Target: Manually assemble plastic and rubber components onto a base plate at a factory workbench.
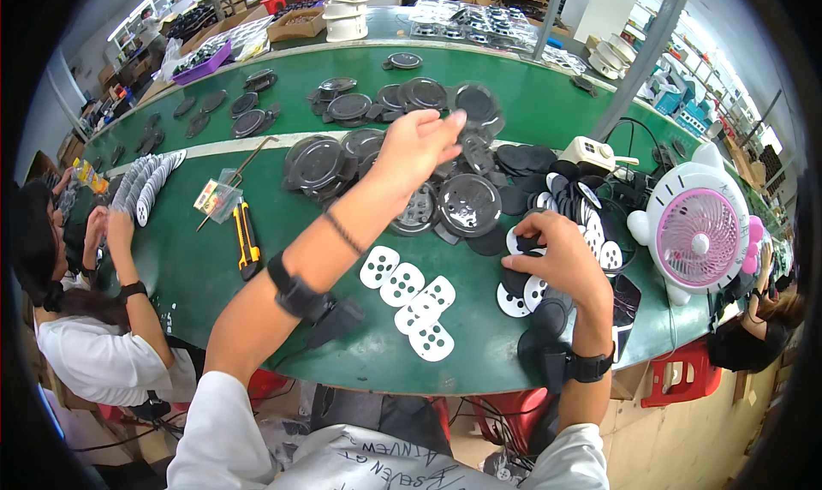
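Plates [402,285], white and holed, lie on a green table [193,250]; the left hand [419,152] extends its fingers by a black disc [477,103], grip unclear; the right hand [558,254] curls over white discs [514,306], hold unclear. Lifting singly would likely spare neighbours.

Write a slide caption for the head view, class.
Over a green table, the left hand hovers above glossy black round parts while the right hand curls over white and black discs.

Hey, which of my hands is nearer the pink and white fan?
Right. Your right hand is over the discs left of the fan; your left hand is farther left, over the dark round parts.
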The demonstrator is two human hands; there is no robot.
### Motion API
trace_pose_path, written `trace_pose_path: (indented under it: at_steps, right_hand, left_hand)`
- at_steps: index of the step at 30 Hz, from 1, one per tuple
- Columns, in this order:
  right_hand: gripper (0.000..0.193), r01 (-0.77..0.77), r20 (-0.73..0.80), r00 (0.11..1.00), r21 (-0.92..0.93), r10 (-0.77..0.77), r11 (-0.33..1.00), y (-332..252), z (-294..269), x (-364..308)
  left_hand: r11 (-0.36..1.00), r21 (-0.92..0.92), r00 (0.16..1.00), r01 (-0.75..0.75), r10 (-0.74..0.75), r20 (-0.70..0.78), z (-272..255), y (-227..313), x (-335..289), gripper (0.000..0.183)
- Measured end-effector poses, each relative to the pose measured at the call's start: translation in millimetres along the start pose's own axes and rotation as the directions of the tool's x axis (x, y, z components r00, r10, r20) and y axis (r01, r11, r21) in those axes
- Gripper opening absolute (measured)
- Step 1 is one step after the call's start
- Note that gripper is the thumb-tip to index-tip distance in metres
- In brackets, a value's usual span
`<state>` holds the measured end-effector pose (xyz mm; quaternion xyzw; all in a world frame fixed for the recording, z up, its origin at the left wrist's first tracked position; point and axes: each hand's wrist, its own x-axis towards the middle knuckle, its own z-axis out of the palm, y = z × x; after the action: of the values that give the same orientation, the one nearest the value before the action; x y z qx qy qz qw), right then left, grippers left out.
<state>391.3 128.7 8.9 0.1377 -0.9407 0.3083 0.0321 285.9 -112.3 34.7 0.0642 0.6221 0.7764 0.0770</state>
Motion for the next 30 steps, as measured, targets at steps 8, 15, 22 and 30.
trace_pose_path:
  at_steps: [8,15,22,30]
  right_hand:
    - [0.058,0.06,-0.19,0.975,-0.278,-0.116,0.959,-7.0,49.6,8.7]
    - [0.017,0.031,-0.078,0.997,0.216,-0.014,0.976,-22.0,5.2,-1.0]
    - [0.017,0.068,-0.304,0.952,0.092,-0.037,0.993,-55.0,1.4,0.1]
    - [0.022,0.38,-0.138,0.924,0.21,-0.357,0.901,-62.6,28.0,-3.6]
  left_hand:
    - [0.974,0.088,0.971,-0.21,0.197,0.134,-25.1,-25.2,-90.6,0.035]
    - [0.977,0.111,0.98,-0.183,0.171,0.103,-38.1,-29.5,-108.6,0.019]
    - [0.995,0.092,0.968,-0.046,0.021,0.249,-35.2,-33.7,-122.2,0.027]
    - [0.995,-0.046,0.946,0.091,-0.072,0.315,-31.9,-30.2,-124.3,0.033]
